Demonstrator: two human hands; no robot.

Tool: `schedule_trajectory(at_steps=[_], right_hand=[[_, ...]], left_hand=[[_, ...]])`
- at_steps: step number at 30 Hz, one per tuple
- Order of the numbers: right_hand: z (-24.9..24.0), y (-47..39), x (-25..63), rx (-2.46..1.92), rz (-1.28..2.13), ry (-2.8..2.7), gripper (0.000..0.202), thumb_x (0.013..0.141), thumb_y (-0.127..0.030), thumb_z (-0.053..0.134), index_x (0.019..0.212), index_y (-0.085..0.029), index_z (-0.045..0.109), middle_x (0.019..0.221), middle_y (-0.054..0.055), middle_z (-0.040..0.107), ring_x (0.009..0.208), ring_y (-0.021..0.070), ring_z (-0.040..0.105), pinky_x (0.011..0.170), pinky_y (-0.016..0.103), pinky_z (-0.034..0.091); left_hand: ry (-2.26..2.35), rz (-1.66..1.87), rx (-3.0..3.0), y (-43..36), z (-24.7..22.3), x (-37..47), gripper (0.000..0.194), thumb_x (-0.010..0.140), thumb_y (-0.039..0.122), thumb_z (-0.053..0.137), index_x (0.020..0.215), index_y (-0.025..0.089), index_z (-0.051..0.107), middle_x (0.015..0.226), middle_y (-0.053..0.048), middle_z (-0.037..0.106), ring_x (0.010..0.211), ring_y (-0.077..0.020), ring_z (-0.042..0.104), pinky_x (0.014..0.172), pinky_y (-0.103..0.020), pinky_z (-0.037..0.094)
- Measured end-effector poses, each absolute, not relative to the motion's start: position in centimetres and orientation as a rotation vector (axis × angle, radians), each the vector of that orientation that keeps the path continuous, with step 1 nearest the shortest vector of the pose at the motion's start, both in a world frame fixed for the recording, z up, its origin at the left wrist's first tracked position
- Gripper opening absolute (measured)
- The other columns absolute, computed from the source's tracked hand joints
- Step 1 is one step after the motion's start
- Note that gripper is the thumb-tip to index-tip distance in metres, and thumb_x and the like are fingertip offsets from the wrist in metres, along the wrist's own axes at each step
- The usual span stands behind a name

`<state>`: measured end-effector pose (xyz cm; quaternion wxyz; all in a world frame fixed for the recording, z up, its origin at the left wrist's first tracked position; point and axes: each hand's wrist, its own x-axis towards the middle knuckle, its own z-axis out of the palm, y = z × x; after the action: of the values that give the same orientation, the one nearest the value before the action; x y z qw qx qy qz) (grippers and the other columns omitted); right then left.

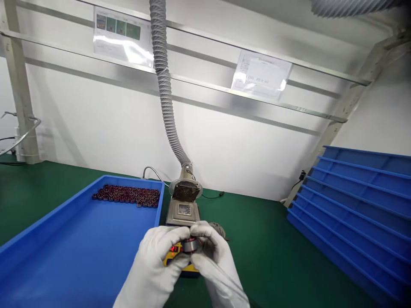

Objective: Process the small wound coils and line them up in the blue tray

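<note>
My left hand point(156, 259), in a white glove, pinches a small round part with a silvery metal rim point(190, 245) between thumb and fingers. From the other side my right hand point(218, 256), gloved too, closes its thumb and fingers on the same part. Some red shows at the part's top edge; the rest is covered by fingertips. Just behind and below the hands is a yellow-fronted device point(190, 268) with a lit red digital display point(174, 248), partly hidden by my left hand. A metal block with a square patterned plate point(184, 209) rises beyond it.
A blue tray point(80, 239) at left holds many small dark red round parts point(128, 194) at its far end. A grey extraction hose point(167, 94) hangs down to a fan-like hood point(185, 190). Stacked blue trays point(353, 214) lean at right. A grey coil point(218, 229) lies behind my right hand.
</note>
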<state>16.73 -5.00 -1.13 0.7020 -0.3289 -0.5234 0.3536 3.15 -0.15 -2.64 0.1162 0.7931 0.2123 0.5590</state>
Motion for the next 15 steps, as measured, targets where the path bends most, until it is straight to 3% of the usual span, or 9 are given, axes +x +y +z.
schedule_trajectory(at_steps=[4,6,10,15], right_hand=[[-0.9,-5.6,17.2,-0.790,0.801,-1.223,0.023,0.060,-0.038,0.078,0.077,-0.022,0.073,0.080,0.003,0.056,0.072,0.0158,0.055,0.064,0.027,0.044],[-1.0,-5.5,16.6,-0.813,0.751,-1.152,0.014,0.065,-0.035,0.075,0.069,-0.021,0.072,0.073,0.002,0.054,0.068,0.0146,0.052,0.062,0.027,0.042],[-1.2,-4.9,16.1,-0.598,0.922,-0.891,0.018,0.071,-0.035,0.070,0.060,-0.022,0.066,0.066,0.000,0.050,0.067,0.0142,0.051,0.065,0.028,0.044],[-1.3,-5.3,16.3,-0.717,0.855,-0.840,0.013,0.068,-0.034,0.073,0.074,-0.024,0.068,0.076,0.001,0.063,0.075,0.0153,0.059,0.073,0.028,0.048]], left_hand=[[0.462,1.374,2.159,0.0,-2.3,2.4,0.020,0.081,0.041,0.059,0.095,0.028,0.060,0.088,0.000,0.068,0.078,-0.0151,0.066,0.072,-0.024,0.054],[0.396,1.393,2.200,0.0,-2.2,2.3,0.018,0.080,0.036,0.062,0.096,0.029,0.059,0.087,0.001,0.068,0.077,-0.0135,0.064,0.071,-0.022,0.053],[0.289,1.556,2.319,-0.1,-2.1,2.2,0.019,0.080,0.022,0.063,0.097,0.025,0.054,0.088,0.000,0.067,0.082,-0.0130,0.063,0.075,-0.023,0.051],[0.386,1.691,2.421,-0.2,-1.9,2.0,0.018,0.080,0.020,0.062,0.096,0.022,0.054,0.088,-0.001,0.067,0.084,-0.0132,0.061,0.076,-0.024,0.049]])
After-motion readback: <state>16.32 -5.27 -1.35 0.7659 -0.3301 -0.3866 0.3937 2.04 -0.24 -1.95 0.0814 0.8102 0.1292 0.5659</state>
